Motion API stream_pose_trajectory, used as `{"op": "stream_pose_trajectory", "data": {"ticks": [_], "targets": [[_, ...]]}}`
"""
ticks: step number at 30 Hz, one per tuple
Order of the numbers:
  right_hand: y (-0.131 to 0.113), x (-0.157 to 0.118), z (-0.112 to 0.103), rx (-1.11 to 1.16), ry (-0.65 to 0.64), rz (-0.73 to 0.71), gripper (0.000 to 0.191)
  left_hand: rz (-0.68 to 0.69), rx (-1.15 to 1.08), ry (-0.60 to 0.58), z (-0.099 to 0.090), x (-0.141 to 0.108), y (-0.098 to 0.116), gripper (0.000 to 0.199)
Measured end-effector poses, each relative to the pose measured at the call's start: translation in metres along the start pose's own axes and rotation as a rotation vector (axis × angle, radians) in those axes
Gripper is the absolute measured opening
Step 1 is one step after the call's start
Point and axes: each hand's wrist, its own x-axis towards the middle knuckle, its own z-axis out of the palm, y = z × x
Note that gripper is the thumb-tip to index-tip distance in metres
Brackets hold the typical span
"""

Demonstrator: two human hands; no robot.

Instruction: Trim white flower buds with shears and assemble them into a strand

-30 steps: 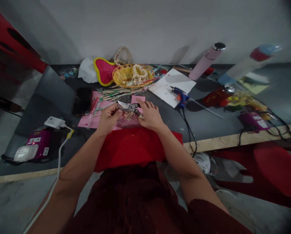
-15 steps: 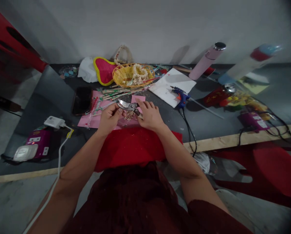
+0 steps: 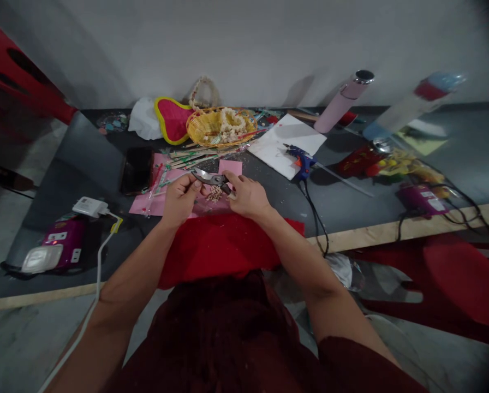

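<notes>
My right hand (image 3: pixel 249 195) is closed around the handles of a pair of pruning shears (image 3: pixel 216 180), whose blades point left. My left hand (image 3: pixel 181 199) is closed in a pinch right at the blade tips; what its fingers hold is too small to make out. Below the shears lies a little heap of short, pale cut pieces (image 3: pixel 214 193) on pink paper (image 3: pixel 146 204). Several thin sticks with green-patterned wrapping (image 3: pixel 195 156) lie just beyond my hands. A red cloth (image 3: pixel 224 245) covers the table edge and my lap.
Behind stands a yellow wicker basket (image 3: pixel 199 131) holding a pale beaded piece. A blue glue gun (image 3: pixel 302 160) rests on a white board (image 3: pixel 269 147), its cord trailing forward. A pink flask (image 3: pixel 343 103) stands at right, a black phone (image 3: pixel 137 170) and purple power strip (image 3: pixel 66 240) at left.
The fingers of my right hand have curled tighter on the shears' handles, and the blades look closer together. My left hand keeps its pinch by the tips. The view has shifted slightly.
</notes>
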Motion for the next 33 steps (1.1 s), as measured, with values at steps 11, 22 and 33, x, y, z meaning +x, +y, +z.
{"op": "stream_pose_trajectory", "data": {"ticks": [11, 22, 33], "targets": [[0.0001, -0.0001, 0.0005, -0.025, 0.012, -0.006, 0.062, -0.013, 0.028, -0.009, -0.0003, 0.0002, 0.0042, 0.024], [0.0065, -0.0003, -0.0038, -0.021, -0.02, -0.046, 0.071, -0.195, -0.261, -0.152, -0.0038, 0.0025, -0.0021, 0.024], [0.0036, -0.0004, -0.0003, -0.006, 0.018, -0.036, 0.056, -0.196, -0.278, -0.103, -0.0025, 0.003, 0.0008, 0.03]]}}
